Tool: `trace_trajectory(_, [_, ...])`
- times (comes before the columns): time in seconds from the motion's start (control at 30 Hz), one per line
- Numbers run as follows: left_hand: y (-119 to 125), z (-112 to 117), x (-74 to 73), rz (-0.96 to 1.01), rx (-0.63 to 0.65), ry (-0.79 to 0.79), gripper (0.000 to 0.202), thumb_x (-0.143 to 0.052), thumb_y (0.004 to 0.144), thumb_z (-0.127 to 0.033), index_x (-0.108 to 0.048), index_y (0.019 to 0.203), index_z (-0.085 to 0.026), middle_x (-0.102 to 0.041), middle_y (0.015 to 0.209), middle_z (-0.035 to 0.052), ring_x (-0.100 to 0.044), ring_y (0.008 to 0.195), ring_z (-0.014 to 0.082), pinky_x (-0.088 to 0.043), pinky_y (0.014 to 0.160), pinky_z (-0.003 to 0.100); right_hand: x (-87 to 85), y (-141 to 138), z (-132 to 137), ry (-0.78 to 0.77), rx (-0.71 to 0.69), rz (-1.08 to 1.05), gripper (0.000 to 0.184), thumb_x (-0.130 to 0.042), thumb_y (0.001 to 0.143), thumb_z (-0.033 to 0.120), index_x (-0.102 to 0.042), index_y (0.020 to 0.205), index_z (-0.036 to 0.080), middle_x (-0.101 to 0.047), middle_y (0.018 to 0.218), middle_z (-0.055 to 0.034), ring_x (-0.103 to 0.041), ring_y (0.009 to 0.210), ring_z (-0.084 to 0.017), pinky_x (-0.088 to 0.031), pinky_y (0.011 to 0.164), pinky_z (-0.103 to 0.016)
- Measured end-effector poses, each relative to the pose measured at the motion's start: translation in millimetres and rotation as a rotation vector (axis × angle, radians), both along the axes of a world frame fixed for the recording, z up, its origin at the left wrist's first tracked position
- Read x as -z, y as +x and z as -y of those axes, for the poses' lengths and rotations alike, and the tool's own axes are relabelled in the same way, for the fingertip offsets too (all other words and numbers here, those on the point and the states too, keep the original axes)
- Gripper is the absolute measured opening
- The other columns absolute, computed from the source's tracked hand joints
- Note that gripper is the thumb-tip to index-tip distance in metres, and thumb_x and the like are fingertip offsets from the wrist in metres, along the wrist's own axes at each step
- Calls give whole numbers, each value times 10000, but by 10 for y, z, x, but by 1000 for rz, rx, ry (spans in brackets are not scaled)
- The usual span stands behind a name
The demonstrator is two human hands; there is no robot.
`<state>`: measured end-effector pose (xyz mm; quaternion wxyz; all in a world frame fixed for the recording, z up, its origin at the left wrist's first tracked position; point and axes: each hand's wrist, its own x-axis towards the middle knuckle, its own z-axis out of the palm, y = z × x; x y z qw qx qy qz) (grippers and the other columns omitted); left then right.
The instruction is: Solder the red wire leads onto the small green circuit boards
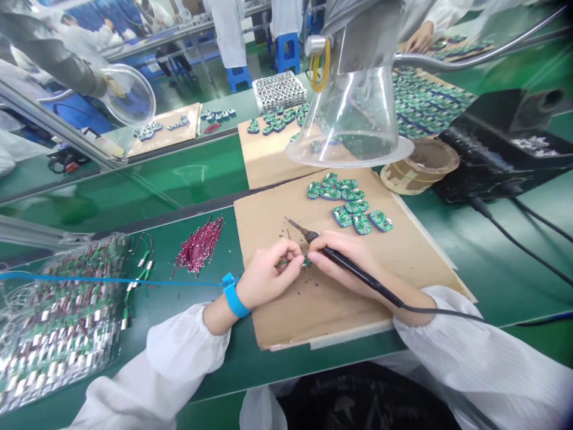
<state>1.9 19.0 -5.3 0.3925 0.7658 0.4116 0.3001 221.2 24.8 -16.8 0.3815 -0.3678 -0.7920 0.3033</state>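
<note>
Over the cardboard sheet (277, 310), my right hand (344, 257) is closed around a soldering iron (353, 269), whose tip points up and left, away from the board. My left hand (273, 269), wearing a blue wrist strap (235, 298), is closed in a pinch close beside it. Bits of green show at its fingers, but what they hold is mostly hidden. A small green circuit board (307, 260) shows partly between both hands. Several green circuit boards (353, 206) lie farther back on the cardboard. To the left is a pile of red wires (200, 245).
On the left lies a plastic tray (67, 310) of wired metal parts. A clear fume hood (349, 119) hangs over the back of the cardboard. To the right stand a round tub (418, 167) and a black soldering station (501, 143). Other people work beyond.
</note>
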Motion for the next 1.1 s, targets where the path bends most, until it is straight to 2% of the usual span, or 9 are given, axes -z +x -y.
trace_trajectory(0.57, [3, -3, 5, 0, 3, 23, 54, -563, 979, -217, -578, 942, -180, -576, 735, -32, -535, 646, 77, -428, 588, 167, 2, 12, 6, 4, -4, -15, 28, -637, 980, 234, -643, 961, 214, -620, 843, 5, -586, 755, -124, -440, 703, -262])
trace_trajectory(0.8, [3, -4, -4, 14, -8, 1, 79, -562, 990, -236, -584, 939, -180, -580, 731, -30, -542, 645, 79, -440, 597, 174, -48, 11, 16, 58, 150, -107, 61, -606, 983, 192, -632, 936, 221, -627, 840, 2, -574, 770, -136, -447, 771, -297])
trace_trajectory(1.1, [10, -4, -5, 9, -5, 27, 64, -565, 988, -223, -582, 944, -180, -584, 746, -31, -546, 660, 75, -442, 604, 166, -42, 17, 13, 66, 129, -98, 50, -620, 970, 183, -646, 946, 218, -618, 819, 12, -560, 737, -122, -440, 728, -283])
